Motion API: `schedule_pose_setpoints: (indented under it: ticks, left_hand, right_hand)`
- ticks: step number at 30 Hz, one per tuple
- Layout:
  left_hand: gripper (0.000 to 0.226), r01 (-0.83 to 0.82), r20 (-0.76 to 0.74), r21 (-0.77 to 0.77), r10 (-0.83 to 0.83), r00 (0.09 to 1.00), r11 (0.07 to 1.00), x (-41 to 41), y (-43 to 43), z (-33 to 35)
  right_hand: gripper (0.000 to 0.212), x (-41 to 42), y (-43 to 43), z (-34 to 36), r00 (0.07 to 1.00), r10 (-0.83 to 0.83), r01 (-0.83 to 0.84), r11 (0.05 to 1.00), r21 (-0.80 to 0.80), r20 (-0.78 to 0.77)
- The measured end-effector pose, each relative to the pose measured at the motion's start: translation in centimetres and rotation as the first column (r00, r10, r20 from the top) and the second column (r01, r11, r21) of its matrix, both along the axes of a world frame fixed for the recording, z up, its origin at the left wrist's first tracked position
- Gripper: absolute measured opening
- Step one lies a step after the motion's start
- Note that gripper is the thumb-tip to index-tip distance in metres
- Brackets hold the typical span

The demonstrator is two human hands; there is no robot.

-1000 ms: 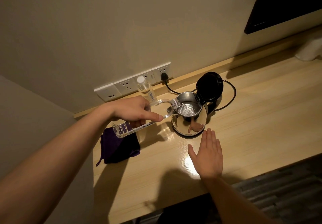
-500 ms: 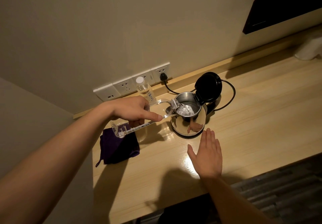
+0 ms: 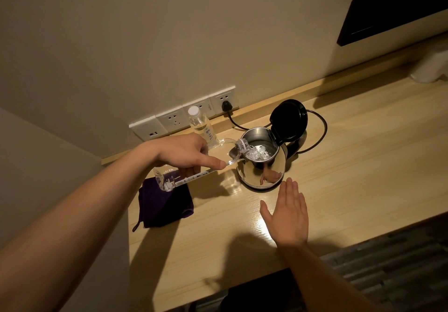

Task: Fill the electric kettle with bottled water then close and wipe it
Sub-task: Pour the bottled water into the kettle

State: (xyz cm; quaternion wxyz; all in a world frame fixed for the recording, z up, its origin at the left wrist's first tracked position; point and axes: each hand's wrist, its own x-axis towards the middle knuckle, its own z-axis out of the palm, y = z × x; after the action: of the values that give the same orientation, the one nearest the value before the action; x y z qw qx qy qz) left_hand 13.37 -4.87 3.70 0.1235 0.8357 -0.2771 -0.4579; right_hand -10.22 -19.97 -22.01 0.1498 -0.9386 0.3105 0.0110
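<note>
A steel electric kettle [image 3: 263, 166] stands on the wooden counter [image 3: 351, 166], its black lid [image 3: 289, 117] flipped up. My left hand [image 3: 186, 153] grips a clear water bottle [image 3: 169, 179] tipped nearly level, its neck over the kettle's mouth, and water runs into the kettle. My right hand [image 3: 287, 217] lies flat on the counter just in front of the kettle, fingers together, holding nothing. A dark purple cloth [image 3: 164, 206] lies folded on the counter below the bottle's base.
A second capped bottle [image 3: 200, 126] stands by the wall sockets [image 3: 184, 115]. The kettle's black cord [image 3: 320, 127] loops behind it to a plug [image 3: 226, 106]. A white object [image 3: 431, 66] sits at the far right. The counter's front edge runs below my right wrist.
The bottle's base has risen slightly, so it tilts a little more steeply toward the kettle. Water keeps pouring. My right hand has stayed flat in place.
</note>
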Motion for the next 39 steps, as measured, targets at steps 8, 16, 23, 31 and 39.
schedule_pose_setpoints:
  ticks: [8,16,23,31,39]
  left_hand:
    - [0.050,0.026,0.023,0.014,-0.027,0.999,1.000,0.0,-0.4,0.0]
    - [0.055,0.059,0.061,0.051,-0.063,0.996,0.997,0.3,-0.7,-0.1]
    - [0.057,0.080,0.087,0.068,-0.086,0.993,0.994,0.4,-1.1,0.0]
    - [0.081,0.097,0.093,0.112,-0.108,0.990,0.989,0.8,-1.7,0.2]
    - [0.087,0.118,0.097,0.180,-0.138,0.986,0.976,0.9,-2.6,1.1]
  right_hand:
    - [0.088,0.0,0.0,-0.1,1.000,-0.004,0.004,1.000,0.010,0.004]
    - [0.088,0.0,0.0,0.0,1.000,-0.005,0.005,1.000,0.002,-0.007]
    - [0.088,0.0,-0.1,0.1,1.000,-0.001,0.002,1.000,0.018,-0.012]
    - [0.089,0.0,-0.2,0.1,1.000,-0.003,0.003,1.000,0.029,-0.014]
    - [0.090,0.0,-0.2,0.1,1.000,-0.003,0.003,0.999,0.049,-0.001]
